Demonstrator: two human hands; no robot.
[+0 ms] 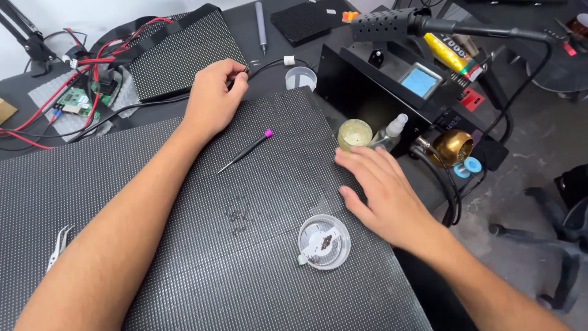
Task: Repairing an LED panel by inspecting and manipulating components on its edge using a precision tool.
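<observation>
Left hand (211, 98) closed around cabled tool (248, 69) at far edge of LED panel (184, 245)
Right hand (383, 193) lay flat, fingers spread, empty, beside small jar (354, 133)
Step judged: tool pickup; next move demanded tip placement on marked panel spot (236, 214)

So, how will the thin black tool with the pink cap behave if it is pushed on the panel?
The black tool looks slim and round, so it would probably roll. It seems stiff and light. The dotted panel may slow it slightly.
</observation>
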